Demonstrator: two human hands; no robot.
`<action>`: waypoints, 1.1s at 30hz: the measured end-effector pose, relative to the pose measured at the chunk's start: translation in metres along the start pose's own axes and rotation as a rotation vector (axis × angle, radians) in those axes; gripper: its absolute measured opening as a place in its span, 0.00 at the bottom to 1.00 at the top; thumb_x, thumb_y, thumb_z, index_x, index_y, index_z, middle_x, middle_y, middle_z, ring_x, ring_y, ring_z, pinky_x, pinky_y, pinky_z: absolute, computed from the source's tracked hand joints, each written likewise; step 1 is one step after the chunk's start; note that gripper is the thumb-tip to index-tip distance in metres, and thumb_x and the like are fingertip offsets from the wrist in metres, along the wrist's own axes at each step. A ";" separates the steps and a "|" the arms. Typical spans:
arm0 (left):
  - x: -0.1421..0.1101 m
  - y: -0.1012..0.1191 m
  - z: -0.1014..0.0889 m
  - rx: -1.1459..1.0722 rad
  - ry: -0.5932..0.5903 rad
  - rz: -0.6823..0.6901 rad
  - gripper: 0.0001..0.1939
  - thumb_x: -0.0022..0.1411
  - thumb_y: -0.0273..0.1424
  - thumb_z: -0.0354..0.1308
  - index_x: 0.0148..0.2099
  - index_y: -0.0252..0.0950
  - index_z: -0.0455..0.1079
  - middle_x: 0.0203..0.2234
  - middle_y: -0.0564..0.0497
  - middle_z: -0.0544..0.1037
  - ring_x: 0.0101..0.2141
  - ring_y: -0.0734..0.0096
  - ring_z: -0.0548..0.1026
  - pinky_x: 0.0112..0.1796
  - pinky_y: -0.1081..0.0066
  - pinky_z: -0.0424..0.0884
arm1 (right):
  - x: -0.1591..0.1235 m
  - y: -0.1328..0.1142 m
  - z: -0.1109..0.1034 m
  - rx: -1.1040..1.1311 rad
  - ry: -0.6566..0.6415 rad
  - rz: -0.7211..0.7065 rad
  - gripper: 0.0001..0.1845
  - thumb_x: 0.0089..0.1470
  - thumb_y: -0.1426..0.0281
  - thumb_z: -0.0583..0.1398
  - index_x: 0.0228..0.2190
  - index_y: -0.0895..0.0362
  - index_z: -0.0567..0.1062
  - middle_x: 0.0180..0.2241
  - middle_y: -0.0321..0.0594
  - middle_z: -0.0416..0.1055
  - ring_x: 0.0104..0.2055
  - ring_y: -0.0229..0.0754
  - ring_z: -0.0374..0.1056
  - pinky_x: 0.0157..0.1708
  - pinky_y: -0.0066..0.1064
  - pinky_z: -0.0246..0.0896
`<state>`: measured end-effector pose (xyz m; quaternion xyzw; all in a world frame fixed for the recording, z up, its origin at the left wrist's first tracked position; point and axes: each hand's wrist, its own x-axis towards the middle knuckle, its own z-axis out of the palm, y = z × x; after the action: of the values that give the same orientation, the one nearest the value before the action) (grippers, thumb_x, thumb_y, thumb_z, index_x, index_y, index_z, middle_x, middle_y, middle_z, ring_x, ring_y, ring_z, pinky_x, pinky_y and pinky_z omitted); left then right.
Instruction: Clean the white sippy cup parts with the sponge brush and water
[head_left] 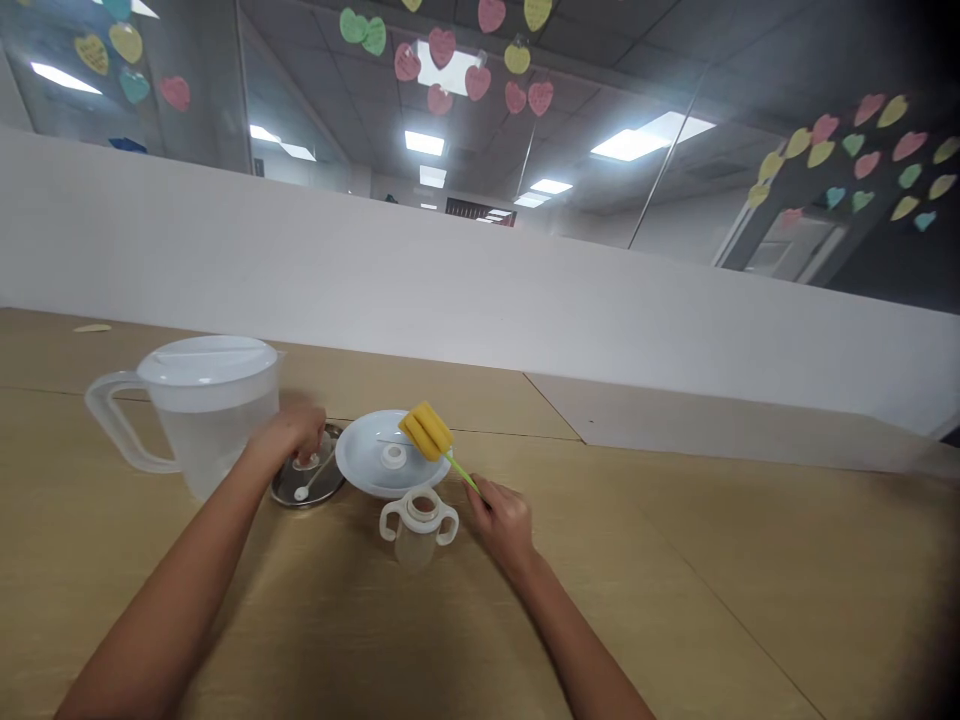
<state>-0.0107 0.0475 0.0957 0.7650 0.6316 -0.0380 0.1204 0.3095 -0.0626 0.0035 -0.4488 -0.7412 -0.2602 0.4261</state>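
Observation:
My right hand [504, 520] is closed around the thin green handle of a sponge bottle brush [427, 431]; its yellow sponge head is over the right side of a white bowl [367, 482]. Inside the bowl lies a small white ring-shaped part [393, 456]. In front of the bowl, a clear baby bottle [417, 540] with two white side handles stands upright without a lid. My left hand [300, 428], slightly blurred, reaches over a round metal tray [330, 490] with fingers curled downward. What its fingertips grip is hidden. A small white-tipped brush [303, 493] rests on the tray.
A large lidded pitcher [217, 400] of translucent plastic stands left of the tray, close to my left forearm. Behind the wooden table [675, 620] runs a low white wall [375, 270] with glass above, dotted with heart-shaped notes. A small pale piece [92, 328] lies at the far left.

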 end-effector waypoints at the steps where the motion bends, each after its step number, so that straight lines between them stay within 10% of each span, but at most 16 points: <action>1: 0.005 -0.003 0.005 0.021 0.003 -0.028 0.09 0.27 0.18 0.62 0.13 0.34 0.66 0.11 0.48 0.70 0.23 0.54 0.74 0.28 0.63 0.69 | 0.000 0.000 0.000 0.001 -0.002 -0.002 0.18 0.62 0.67 0.51 0.31 0.60 0.78 0.20 0.41 0.74 0.20 0.34 0.68 0.23 0.24 0.56; 9: 0.025 -0.011 0.037 0.095 0.099 -0.044 0.13 0.26 0.19 0.65 0.11 0.36 0.63 0.14 0.42 0.73 0.32 0.45 0.77 0.36 0.58 0.70 | 0.000 0.002 0.002 -0.011 -0.007 -0.025 0.18 0.62 0.67 0.51 0.31 0.59 0.78 0.21 0.40 0.75 0.20 0.34 0.68 0.23 0.24 0.57; 17: 0.015 0.001 0.022 0.118 0.099 -0.104 0.12 0.24 0.22 0.69 0.15 0.34 0.69 0.21 0.37 0.77 0.32 0.41 0.76 0.34 0.56 0.70 | 0.003 0.000 -0.001 -0.010 -0.012 -0.039 0.19 0.62 0.67 0.50 0.30 0.60 0.77 0.18 0.38 0.72 0.18 0.33 0.66 0.22 0.25 0.54; 25: 0.000 0.054 0.011 -0.026 0.297 0.218 0.16 0.58 0.38 0.53 0.44 0.37 0.73 0.43 0.40 0.76 0.44 0.57 0.74 0.42 0.66 0.66 | 0.000 0.000 0.001 0.006 -0.024 -0.017 0.20 0.63 0.66 0.49 0.29 0.60 0.77 0.17 0.38 0.72 0.18 0.32 0.65 0.22 0.24 0.52; 33: 0.010 0.088 0.051 -0.045 0.194 0.336 0.09 0.48 0.28 0.61 0.35 0.36 0.74 0.38 0.43 0.78 0.41 0.56 0.75 0.39 0.67 0.67 | -0.005 0.001 0.005 0.007 -0.063 0.039 0.22 0.63 0.64 0.48 0.29 0.59 0.77 0.19 0.39 0.73 0.19 0.33 0.66 0.22 0.25 0.50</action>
<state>0.0824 0.0299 0.0560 0.8568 0.5044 0.0709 0.0806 0.3095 -0.0606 -0.0029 -0.4697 -0.7461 -0.2352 0.4091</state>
